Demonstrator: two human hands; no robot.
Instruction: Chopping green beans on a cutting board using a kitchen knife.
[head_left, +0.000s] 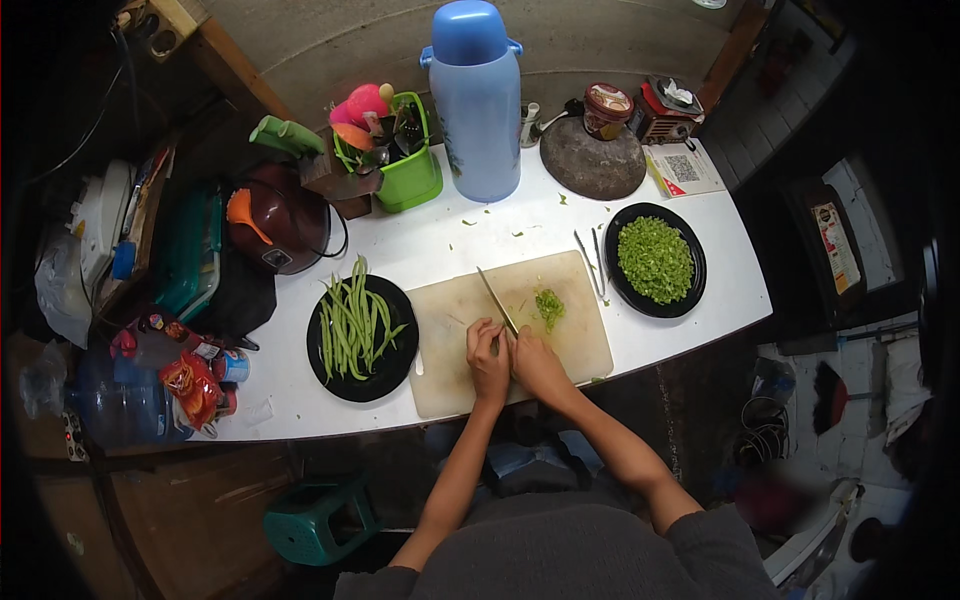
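Observation:
My right hand (537, 361) grips a kitchen knife (495, 297), its blade pointing away from me and leftward over a pale cutting board (448, 315). Close against the blade, my left hand (489, 364) has its fingers curled around what look like green beans, mostly hidden by the fingers. A small heap of chopped green beans (550, 306) lies on the board, right of the blade. Left of the board, a black plate (409, 330) bears whole green beans (354, 322). At the right, another black plate (700, 262) holds a mound of finely chopped beans (655, 259).
Metal tongs (598, 262) lie between board and right plate. Behind stand a green utensil basket (411, 180), a tall blue thermos (480, 127) and a stone mortar (592, 165) with a tub (607, 111) on top. A rice cooker (289, 225) and packets (193, 390) crowd the left.

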